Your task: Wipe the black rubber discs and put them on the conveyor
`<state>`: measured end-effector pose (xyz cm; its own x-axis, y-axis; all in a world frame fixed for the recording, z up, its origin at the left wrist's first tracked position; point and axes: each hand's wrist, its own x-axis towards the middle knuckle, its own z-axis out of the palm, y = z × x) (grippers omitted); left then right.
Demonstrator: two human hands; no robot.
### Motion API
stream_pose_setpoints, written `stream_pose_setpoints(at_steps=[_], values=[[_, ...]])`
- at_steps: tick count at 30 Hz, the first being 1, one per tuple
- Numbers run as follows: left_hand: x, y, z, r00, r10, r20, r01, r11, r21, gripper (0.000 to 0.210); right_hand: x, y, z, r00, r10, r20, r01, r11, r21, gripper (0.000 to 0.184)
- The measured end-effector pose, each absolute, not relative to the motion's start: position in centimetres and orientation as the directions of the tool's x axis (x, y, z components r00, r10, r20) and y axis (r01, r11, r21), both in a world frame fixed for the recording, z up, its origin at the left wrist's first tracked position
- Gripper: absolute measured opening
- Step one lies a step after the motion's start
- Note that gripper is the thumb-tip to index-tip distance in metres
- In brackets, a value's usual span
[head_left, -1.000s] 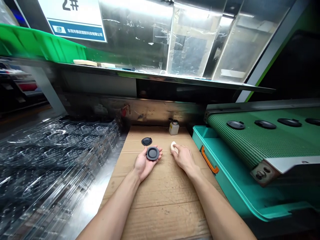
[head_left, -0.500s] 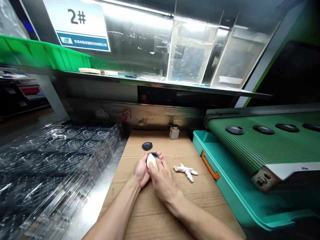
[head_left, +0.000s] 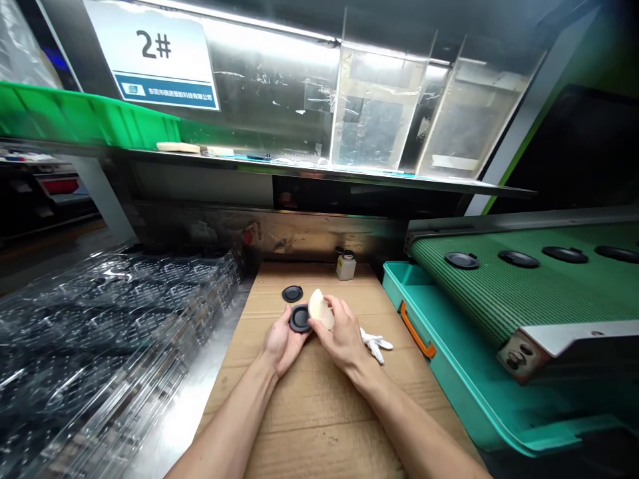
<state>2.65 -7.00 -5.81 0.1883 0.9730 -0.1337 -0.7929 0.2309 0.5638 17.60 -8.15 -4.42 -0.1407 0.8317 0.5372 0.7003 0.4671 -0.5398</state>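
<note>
My left hand (head_left: 281, 343) holds a round black plastic lid (head_left: 299, 319), its recessed face turned up toward me. Pinched in my right hand (head_left: 343, 336) is a cream-white sponge pad (head_left: 319, 309), folded and tilted just right of the lid. Beyond my left hand a second black lid (head_left: 292, 293) lies flat on the cardboard sheet (head_left: 319, 426). A crumpled white glove or cloth (head_left: 377, 344) rests to the right of my right hand, partly covered by it. At the back of the cardboard stands a small white bottle (head_left: 346, 265) with a dark top.
At right, a green conveyor belt (head_left: 479, 293) carries several black lids above a teal bin (head_left: 449, 379) with an orange handle (head_left: 417, 330). Stacked clear plastic trays (head_left: 114, 332) fill the left. A metal shelf (head_left: 319, 169) with a green crate (head_left: 90, 116) spans overhead.
My right hand has lifted the sponge pad off the lid and moved right, uncovering the lid's face in my left hand. The lids on the belt appear slightly further left as the view shifts.
</note>
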Motion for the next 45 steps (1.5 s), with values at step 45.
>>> stream_pose_setpoints(at_steps=[45], values=[[2.6, -8.1, -4.1, -0.005, 0.992, -0.128, -0.622, 0.098, 0.777, 0.027, 19.0, -8.3, -4.3, -0.297, 0.839, 0.457, 0.740, 0.504, -0.445, 0.038]])
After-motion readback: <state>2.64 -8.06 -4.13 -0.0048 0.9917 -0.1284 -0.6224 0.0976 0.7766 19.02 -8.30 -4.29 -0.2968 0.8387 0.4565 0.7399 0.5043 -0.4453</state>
